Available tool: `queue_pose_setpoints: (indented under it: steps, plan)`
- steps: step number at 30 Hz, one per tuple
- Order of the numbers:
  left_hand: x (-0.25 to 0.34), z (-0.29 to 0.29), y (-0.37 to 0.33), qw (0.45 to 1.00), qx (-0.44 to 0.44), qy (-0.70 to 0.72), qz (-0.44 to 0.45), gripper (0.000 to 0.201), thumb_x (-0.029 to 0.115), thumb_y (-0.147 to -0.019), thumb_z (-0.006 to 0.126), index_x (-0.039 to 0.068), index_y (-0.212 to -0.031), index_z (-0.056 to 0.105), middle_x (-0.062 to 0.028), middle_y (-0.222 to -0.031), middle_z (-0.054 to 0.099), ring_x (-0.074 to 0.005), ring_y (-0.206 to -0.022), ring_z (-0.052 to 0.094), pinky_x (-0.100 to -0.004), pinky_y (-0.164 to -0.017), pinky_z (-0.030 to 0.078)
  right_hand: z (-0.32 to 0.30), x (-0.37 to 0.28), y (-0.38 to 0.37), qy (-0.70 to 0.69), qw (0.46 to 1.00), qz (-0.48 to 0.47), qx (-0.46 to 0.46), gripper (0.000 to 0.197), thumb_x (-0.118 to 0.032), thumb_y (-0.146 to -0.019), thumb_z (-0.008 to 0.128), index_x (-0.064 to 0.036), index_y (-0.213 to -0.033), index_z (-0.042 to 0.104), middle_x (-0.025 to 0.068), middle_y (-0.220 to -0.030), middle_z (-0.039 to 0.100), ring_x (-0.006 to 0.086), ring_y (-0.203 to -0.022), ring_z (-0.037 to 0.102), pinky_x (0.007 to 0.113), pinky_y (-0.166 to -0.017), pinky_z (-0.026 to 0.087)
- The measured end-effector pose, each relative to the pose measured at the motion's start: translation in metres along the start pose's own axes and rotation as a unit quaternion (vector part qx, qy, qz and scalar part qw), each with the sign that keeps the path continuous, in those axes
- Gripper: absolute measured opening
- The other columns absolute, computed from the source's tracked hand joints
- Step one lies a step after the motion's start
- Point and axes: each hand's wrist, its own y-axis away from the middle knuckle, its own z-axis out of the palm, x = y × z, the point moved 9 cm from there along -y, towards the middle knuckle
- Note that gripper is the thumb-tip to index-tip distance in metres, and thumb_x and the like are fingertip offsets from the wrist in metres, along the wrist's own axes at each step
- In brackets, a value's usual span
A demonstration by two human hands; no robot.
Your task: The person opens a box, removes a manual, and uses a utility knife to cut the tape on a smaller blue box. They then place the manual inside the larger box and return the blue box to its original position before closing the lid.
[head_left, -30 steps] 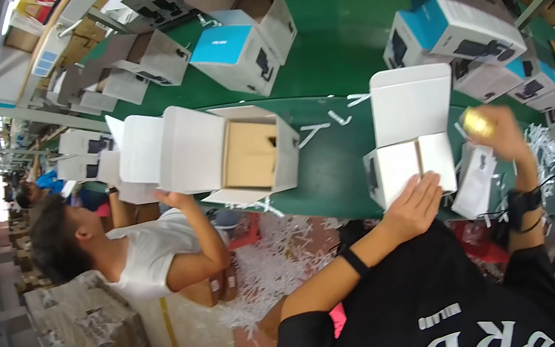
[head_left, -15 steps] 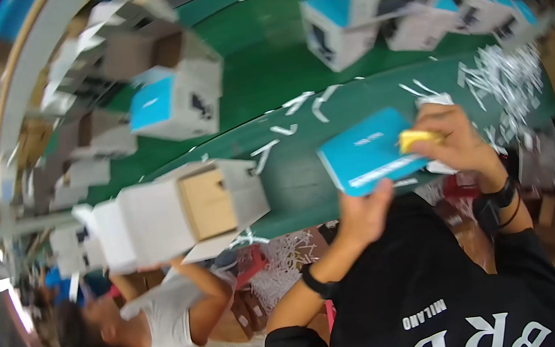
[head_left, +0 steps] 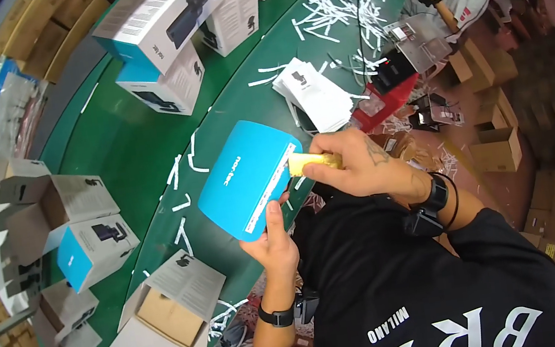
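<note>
My left hand grips a flat blue card panel with rounded corners, thumb on its near edge and fingers mostly hidden underneath. A white printed strip runs along that edge. In my closed right hand is a small yellow sponge-like block, pinched between thumb and fingers. Its tip meets or nearly meets the panel's edge at the right end of the strip. Just beyond my right hand lies a stack of white leaflets on the green work surface.
Loose paper strips are heaped at the far right, with others scattered around. White-and-blue boxes stand across the green conveyor. An open carton sits at near left. Another person is at upper right.
The view has swung round to the right and turned. The yellow block now sits at the end of the panel's white strip rather than over its blue face. Both hands keep their hold.
</note>
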Motion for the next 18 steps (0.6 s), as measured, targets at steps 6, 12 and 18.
queue_pose_setpoints:
  steps: [6,12,18]
  plan:
    - [-0.005,-0.005,0.004,1.000,-0.012,-0.002,0.022,0.029,0.000,-0.097,0.062,-0.010,-0.124,0.057,-0.0187,-0.113,0.069,-0.0237,-0.094,0.071,-0.0378,-0.085,0.059,0.022,0.004,0.013,-0.068,0.997,0.027,0.007,0.027,-0.026,-0.093,0.071,-0.0001,-0.090,0.065,0.0115,-0.065,0.063,0.0191,-0.054,0.062,0.035,-0.053,0.046]
    - [-0.004,-0.008,0.007,0.999,-0.002,0.011,0.034,0.031,0.000,-0.097,0.059,-0.009,-0.127,0.056,-0.0202,-0.115,0.068,-0.0255,-0.096,0.071,-0.0376,-0.085,0.059,0.031,-0.001,0.021,-0.081,0.996,0.048,0.005,0.022,-0.020,-0.096,0.070,0.0004,-0.090,0.064,-0.0002,-0.066,0.057,0.0042,-0.061,0.050,0.026,-0.053,0.038]
    - [-0.006,-0.010,0.009,0.999,-0.008,0.001,0.035,0.027,0.000,-0.098,0.060,-0.010,-0.123,0.058,-0.0184,-0.115,0.069,-0.0242,-0.097,0.070,-0.0379,-0.088,0.059,0.075,0.032,0.031,-0.383,0.912,0.147,-0.002,0.025,-0.023,-0.096,0.072,-0.0007,-0.096,0.060,-0.0008,-0.069,0.059,0.0060,-0.057,0.052,0.026,-0.048,0.038]
